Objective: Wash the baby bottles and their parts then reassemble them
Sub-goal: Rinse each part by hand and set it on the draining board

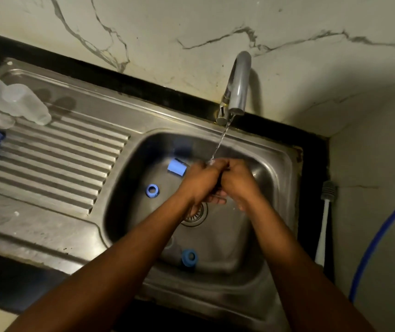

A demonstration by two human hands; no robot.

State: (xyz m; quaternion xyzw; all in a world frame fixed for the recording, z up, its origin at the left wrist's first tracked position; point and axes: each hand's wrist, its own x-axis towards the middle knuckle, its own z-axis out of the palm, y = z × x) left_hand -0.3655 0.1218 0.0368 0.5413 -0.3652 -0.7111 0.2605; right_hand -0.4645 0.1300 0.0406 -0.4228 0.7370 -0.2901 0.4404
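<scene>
Steel sink basin (pixel 124 188) is shown from the head; over its drain the left hand (pixel 200 182) and right hand (pixel 238 180) are pressed together under the water stream (pixel 221 137). Whether anything is held cannot be told. A blue cap (pixel 176 167) and blue ring (pixel 152 190) are seen inside it, and clear bottles (pixel 24 104) well to its left.

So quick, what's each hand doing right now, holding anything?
Left hand: curled, pressed to the other under the tap stream; whether it holds anything cannot be told.
Right hand: likewise curled; contents cannot be told.
</scene>
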